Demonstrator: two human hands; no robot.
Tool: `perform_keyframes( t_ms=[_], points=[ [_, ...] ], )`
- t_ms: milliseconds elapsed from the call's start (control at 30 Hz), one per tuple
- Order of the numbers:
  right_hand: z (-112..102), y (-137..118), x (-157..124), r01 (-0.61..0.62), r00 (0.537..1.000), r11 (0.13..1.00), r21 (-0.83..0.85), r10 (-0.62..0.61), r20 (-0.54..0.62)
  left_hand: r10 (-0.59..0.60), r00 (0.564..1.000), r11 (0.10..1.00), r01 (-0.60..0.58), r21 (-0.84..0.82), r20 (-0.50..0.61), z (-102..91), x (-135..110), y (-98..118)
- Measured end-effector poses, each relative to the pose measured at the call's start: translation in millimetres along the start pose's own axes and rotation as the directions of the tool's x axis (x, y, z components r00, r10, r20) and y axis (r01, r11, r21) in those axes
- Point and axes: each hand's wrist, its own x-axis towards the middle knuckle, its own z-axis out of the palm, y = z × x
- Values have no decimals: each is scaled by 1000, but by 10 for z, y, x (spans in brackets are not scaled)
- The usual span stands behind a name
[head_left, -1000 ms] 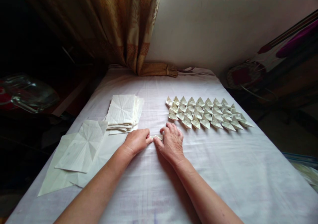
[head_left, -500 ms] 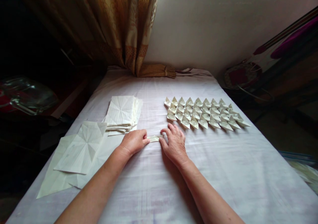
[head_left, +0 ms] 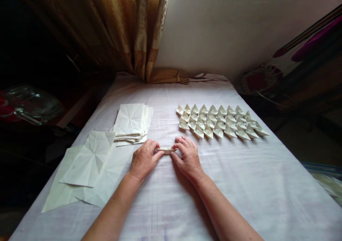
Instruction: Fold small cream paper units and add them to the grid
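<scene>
Between my two hands is a small, narrow piece of folded paper [head_left: 167, 151], held just above or on the cloth. My left hand [head_left: 144, 159] pinches its left end between thumb and fingers. At the right end, the thumb and bent fingers of my right hand [head_left: 188, 158] grip it. Beyond my right hand stand several folded paper boats [head_left: 210, 121] in tight rows. Past my left hand lies a stack of creased square papers [head_left: 129, 119]. Loose creased sheets [head_left: 92, 159] spread out left of my left forearm, some overlapping.
A pale cloth [head_left: 229, 198] covers the table. A gold curtain [head_left: 144, 30] hangs to its far edge, in front of a plain wall [head_left: 213, 30]. Off to the left, a clear glass or plastic vessel [head_left: 34, 102] sits in shadow.
The folded paper now shows a longer, upright side edge where a flatter strip showed before. My left thumb has stretched along its front, and both hands have shifted their hold slightly.
</scene>
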Motion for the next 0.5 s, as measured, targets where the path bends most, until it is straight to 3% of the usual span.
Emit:
perform_keyframes(
  t_ms=[267, 500],
  points=[
    [-19, -10, 17, 39, 999, 997, 59, -39, -7, 92, 991, 982, -107, -157, -101, 165, -55, -74],
    [-61, -54, 47, 68, 998, 995, 74, -68, -1, 236, 956, 955, -261, -139, -177, 237, -86, -144]
  ],
)
